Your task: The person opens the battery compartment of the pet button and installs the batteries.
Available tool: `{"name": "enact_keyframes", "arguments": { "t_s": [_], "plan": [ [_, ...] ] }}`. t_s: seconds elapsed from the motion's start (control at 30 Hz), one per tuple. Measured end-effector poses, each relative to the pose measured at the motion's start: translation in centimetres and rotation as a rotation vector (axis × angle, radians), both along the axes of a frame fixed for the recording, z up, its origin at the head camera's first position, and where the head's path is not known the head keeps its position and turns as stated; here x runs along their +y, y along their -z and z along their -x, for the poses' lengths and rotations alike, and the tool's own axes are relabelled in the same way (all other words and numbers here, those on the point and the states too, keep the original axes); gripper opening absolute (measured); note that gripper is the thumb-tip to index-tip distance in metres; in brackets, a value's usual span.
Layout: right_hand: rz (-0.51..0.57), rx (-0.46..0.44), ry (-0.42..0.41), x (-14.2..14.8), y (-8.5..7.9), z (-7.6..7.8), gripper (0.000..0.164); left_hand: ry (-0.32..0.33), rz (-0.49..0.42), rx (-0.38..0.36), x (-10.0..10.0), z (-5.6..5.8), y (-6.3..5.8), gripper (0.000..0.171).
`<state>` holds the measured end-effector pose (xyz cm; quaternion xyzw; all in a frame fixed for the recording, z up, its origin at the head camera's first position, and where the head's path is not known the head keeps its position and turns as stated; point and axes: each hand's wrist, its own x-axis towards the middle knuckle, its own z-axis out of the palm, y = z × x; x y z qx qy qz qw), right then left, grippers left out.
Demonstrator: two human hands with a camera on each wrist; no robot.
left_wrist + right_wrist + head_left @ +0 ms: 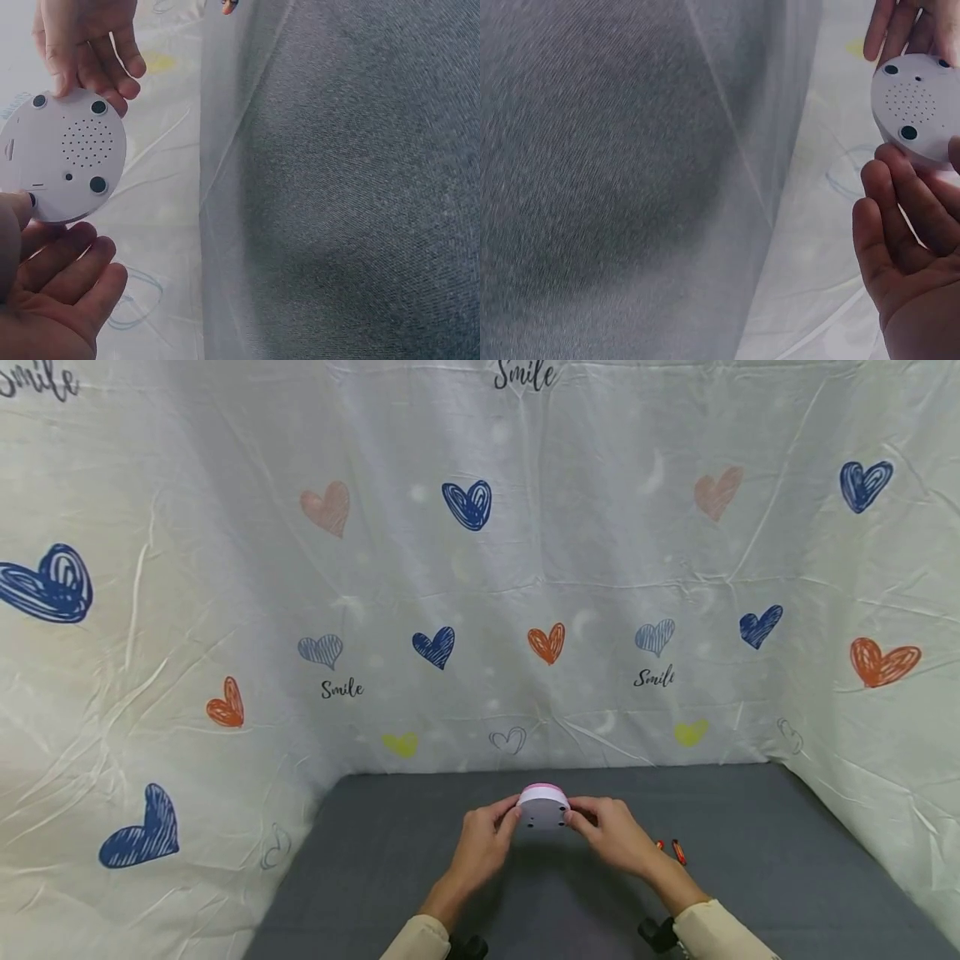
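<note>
A round white device (543,814) with a pink top edge is held up above the grey table, its flat underside toward me. The left wrist view shows that underside (52,154) with dark round feet, a patch of small holes and a small screw hole. My left hand (480,842) pinches the left edge between thumb and fingers. On the opposite edge, my right hand (615,837) pinches the same way. The right wrist view shows the device (911,105) partly cut off by the frame, with my right fingers (911,199) beneath its rim.
Two small red-and-black cylinders that look like batteries (678,852) lie on the grey tabletop (780,877) beyond my right forearm, one partly hidden. A white curtain (480,568) printed with hearts surrounds the table at the back and sides.
</note>
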<state>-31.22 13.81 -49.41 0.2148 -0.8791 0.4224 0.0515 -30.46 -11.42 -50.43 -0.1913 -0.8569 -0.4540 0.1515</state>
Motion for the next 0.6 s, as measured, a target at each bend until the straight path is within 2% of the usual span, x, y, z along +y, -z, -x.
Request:
{"name": "enact_keyframes", "arguments": {
  "t_s": [0.07,0.2,0.3,0.43,0.6],
  "plan": [
    [0.030,-0.026,-0.006,-0.06,-0.07,0.00,0.036,-0.009,-0.027,0.011,0.11,0.05,-0.13,0.034],
    [0.095,-0.069,-0.018,-0.21,-0.33,0.04,0.033,-0.026,-0.103,-0.032,0.35,0.20,-0.37,0.032],
    [0.129,-0.084,-0.028,-0.39,-0.60,0.02,0.028,-0.047,-0.169,-0.057,0.51,0.31,-0.60,0.031],
    [0.155,-0.095,-0.038,-0.60,-0.89,-0.02,0.028,-0.069,-0.231,-0.054,0.64,0.53,-0.80,0.029],
    [0.150,-0.108,-0.038,-0.69,-1.01,-0.09,0.031,-0.043,-0.284,-0.090,0.66,0.73,-0.83,0.027]
  ]
}}
